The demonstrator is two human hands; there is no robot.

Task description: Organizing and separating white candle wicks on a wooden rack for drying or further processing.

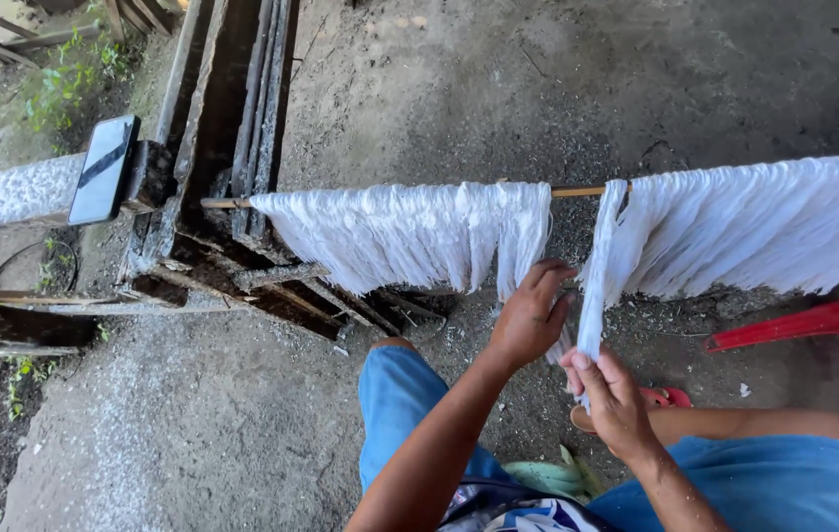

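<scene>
Bundles of white fibre strands (409, 234) hang over a thin wooden pole (577, 192) that runs across the view. A second, wider mass of white strands (754, 225) hangs on the pole's right part. My left hand (530, 315) is curled around the lower ends of the left bundle near the gap. My right hand (614, 394) pinches a narrow hank of strands (597, 286) that hangs from the left edge of the right mass. Both hands are below the pole, above my knees in blue shorts.
A dark phone (104, 169) lies on a concrete rail (5, 195) at the left. Weathered wooden beams (232, 128) slope behind the pole's left end. A red plastic chair (833, 320) stands at the right. The ground is bare concrete.
</scene>
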